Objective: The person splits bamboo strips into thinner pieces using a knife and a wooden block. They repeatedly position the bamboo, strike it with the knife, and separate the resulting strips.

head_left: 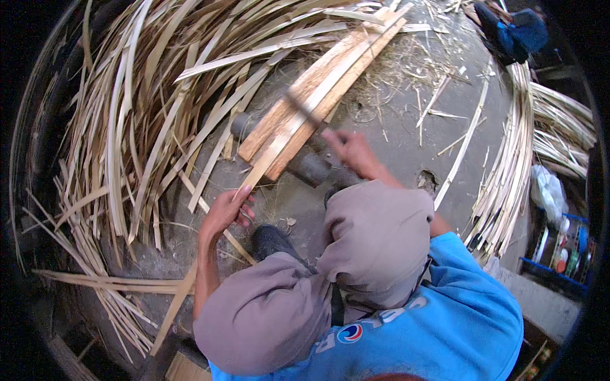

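Observation:
A long pale strip, seemingly bamboo (323,90), lies along a grooved wooden board (273,129) in front of me. My left hand (227,209) pinches the strip's near end, just past the board's lower edge. My right hand (351,152) is closed round the handle of a dark-bladed knife (301,108), its handle mostly hidden by the fingers. The blade crosses the strip about midway along the board and is smeared by motion; whether it touches the strip I cannot tell. The board rests on a dark round support (309,169) close to my feet.
A large heap of loose strips (149,95) spreads over the left and far left. Bundled strips (508,171) lie at the right, near a plastic bag (549,193) and a blue crate (559,279). Shavings litter the concrete floor (397,120). Another person (518,32) is at the far right.

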`<control>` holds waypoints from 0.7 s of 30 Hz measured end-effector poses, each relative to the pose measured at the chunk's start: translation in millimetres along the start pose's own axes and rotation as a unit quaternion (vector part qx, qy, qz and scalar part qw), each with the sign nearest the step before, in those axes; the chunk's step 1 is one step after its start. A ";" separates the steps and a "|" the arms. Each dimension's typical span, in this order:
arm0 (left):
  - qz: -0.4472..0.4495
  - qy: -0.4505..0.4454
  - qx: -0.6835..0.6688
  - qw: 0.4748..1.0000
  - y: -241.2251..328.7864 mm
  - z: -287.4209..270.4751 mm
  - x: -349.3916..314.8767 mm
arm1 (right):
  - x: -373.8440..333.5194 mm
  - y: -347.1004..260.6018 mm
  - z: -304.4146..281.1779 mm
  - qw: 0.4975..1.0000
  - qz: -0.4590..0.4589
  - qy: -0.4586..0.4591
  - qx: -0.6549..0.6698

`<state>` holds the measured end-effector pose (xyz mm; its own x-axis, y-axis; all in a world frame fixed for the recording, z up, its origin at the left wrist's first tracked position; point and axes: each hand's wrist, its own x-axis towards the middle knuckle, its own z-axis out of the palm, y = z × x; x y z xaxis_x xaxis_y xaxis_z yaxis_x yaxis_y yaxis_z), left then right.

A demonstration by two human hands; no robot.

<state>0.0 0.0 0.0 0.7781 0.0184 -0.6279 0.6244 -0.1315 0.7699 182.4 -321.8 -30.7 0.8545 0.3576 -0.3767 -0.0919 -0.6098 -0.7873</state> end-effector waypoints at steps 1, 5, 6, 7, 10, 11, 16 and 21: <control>-0.019 -0.008 0.023 1.000 10.4 0.0 3.9 | -22.6 -14.3 14.6 0.997 -0.016 -0.020 -0.073; -0.044 -0.042 0.060 0.996 11.7 6.8 -13.9 | -47.8 -6.5 -8.2 0.970 -0.152 0.014 -0.192; -0.054 -0.030 0.060 0.996 13.8 4.8 -29.4 | -16.4 11.3 -30.9 0.977 -0.134 0.057 -0.155; -0.056 -0.046 0.063 0.995 17.3 7.9 -23.3 | -2.9 31.7 -55.2 0.980 -0.096 0.117 -0.128; -0.063 -0.018 0.058 0.996 21.9 4.3 -25.6 | 19.6 21.7 -48.5 0.966 -0.098 0.137 -0.196; -0.061 -0.010 0.058 0.996 23.7 3.6 -25.2 | 15.0 19.4 -47.0 0.967 -0.102 0.091 -0.214; -0.103 -0.018 0.084 0.991 10.0 -17.9 -59.8 | 1.2 46.6 -65.0 0.978 -0.125 0.053 -0.161; -0.079 -0.003 0.060 0.995 -1.8 -18.9 -67.4 | 47.6 34.9 -104.8 0.976 -0.042 0.128 -0.169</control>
<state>-52.3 17.7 43.1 0.6706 0.0424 -0.7406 0.7258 -0.2441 0.6432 273.5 -400.2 -25.0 0.9556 0.2545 -0.1482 0.1219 -0.7999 -0.5876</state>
